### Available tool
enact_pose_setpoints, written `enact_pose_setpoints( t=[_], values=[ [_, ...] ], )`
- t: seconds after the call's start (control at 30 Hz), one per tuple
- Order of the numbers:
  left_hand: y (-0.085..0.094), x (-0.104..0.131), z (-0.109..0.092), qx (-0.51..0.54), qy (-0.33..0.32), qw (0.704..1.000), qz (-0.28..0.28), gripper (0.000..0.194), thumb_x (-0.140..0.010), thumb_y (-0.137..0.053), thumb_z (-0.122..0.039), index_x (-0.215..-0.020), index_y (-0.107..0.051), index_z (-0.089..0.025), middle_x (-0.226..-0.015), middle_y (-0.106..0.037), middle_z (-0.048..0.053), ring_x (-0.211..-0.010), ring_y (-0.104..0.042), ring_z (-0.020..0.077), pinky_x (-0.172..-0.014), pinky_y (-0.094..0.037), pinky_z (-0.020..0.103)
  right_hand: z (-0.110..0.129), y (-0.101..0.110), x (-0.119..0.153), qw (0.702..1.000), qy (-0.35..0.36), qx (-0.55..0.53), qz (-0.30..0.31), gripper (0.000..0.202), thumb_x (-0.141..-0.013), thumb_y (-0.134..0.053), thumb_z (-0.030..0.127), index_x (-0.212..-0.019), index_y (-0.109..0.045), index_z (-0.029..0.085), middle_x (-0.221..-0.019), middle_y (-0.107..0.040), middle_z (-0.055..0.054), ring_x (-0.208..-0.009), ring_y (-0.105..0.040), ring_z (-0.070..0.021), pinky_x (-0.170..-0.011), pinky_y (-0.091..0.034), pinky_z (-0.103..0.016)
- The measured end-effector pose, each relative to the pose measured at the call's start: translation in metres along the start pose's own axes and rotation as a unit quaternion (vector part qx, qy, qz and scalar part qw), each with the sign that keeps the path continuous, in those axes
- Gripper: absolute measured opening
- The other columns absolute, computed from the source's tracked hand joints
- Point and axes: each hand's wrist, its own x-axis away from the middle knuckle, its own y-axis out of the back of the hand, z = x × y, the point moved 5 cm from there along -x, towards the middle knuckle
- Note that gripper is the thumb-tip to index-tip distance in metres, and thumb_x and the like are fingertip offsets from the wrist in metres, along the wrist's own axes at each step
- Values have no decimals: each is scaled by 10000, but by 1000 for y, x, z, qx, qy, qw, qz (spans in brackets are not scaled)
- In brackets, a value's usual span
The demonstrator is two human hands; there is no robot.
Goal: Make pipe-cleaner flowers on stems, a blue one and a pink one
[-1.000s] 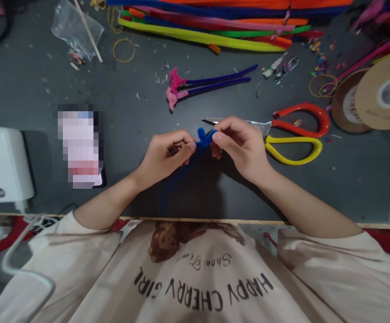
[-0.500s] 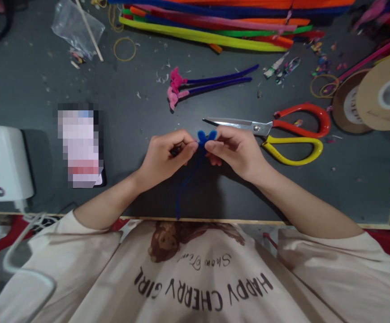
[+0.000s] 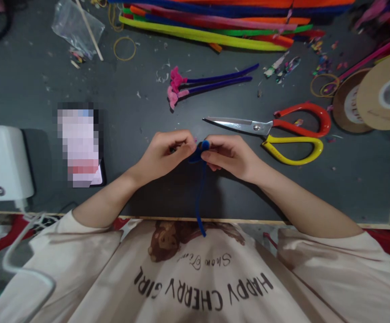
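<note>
Between my fingertips is a blue pipe cleaner (image 3: 200, 193), bent into small loops at the top, with a long tail hanging down past the table's front edge. My left hand (image 3: 171, 150) pinches the loops from the left, thumb against curled fingers. From the right, my right hand (image 3: 231, 154) grips the looped part between thumb and forefinger. Just beyond the right hand lie scissors (image 3: 265, 128) with one red and one yellow handle. Farther off rest two pipe-cleaner flowers, one hot pink (image 3: 177, 80) and one light pink (image 3: 174, 96), both on dark blue stems.
A bundle of coloured pipe cleaners (image 3: 208, 33) lies along the back. Ribbon spools (image 3: 370, 96) stand at the right. On the left are a phone (image 3: 80, 143), a white power bank (image 3: 5, 163) with a cable, a plastic bag (image 3: 75, 29) and a rubber band (image 3: 125, 48).
The looped top has turned and sits slightly lower, with one loop now toward my left fingers. The blue tail has swung right and toward my body. Both hands keep their pinch.
</note>
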Motion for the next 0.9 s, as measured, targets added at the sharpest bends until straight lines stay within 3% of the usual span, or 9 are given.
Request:
enact_pose_setpoints(
  t=[0.13, 0.23, 0.5, 0.7, 0.8, 0.9],
  values=[
    [-6, 0, -1, 20, 25, 996, 80, 301, -863, -505, -249, -582, -437, -168, -512, -371, -58, -484, -318, 44, -464, -263, 194, 3, 0, 0, 1000, 12, 18, 17, 295, -872, -624, 286, -661, -442, 189, -545, -398, 84, -489, -361, -40, -450, -252, -205],
    [-7, 1, -1, 35, 42, 993, 108, 286, -844, -507, -228, -574, -440, -165, -520, -363, -61, -489, -313, 40, -463, -265, 187, 5, 0, 0, 999, 25, 22, 17, 324, -867, -635, 293, -641, -426, 192, -547, -392, 82, -494, -354, -42, -454, -246, -211],
    [-5, 3, -5, 45, -4, 999, 18, 310, -885, -535, -271, -602, -472, -161, -518, -427, -53, -467, -355, 33, -442, -269, 180, 4, -1, -1, 1000, 19, -14, -11, 296, -831, -694, 379, -704, -526, 171, -531, -455, 78, -473, -396, -37, -432, -274, -188],
    [-4, 6, -7, 54, -34, 997, -47, 307, -886, -581, -280, -618, -498, -156, -477, -383, -73, -434, -316, 21, -427, -262, 170, 5, -4, -1, 997, 19, -55, -56, 328, -804, -719, 399, -675, -527, 166, -514, -484, 74, -460, -433, -31, -429, -305, -171],
    [-3, 6, -7, 40, -32, 997, -63, 301, -892, -559, -263, -617, -500, -156, -474, -395, -71, -429, -323, 20, -421, -259, 168, 5, -3, 0, 996, 14, -46, -70, 351, -800, -722, 407, -651, -510, 170, -506, -482, 74, -454, -432, -30, -427, -300, -173],
    [-3, 5, -3, 41, -14, 998, -46, 291, -892, -536, -250, -619, -509, -155, -488, -431, -62, -432, -364, 22, -425, -283, 163, 4, -1, -1, 997, 10, -32, -76, 355, -801, -717, 429, -663, -509, 177, -515, -484, 74, -454, -434, -33, -429, -297, -178]
  ],
)
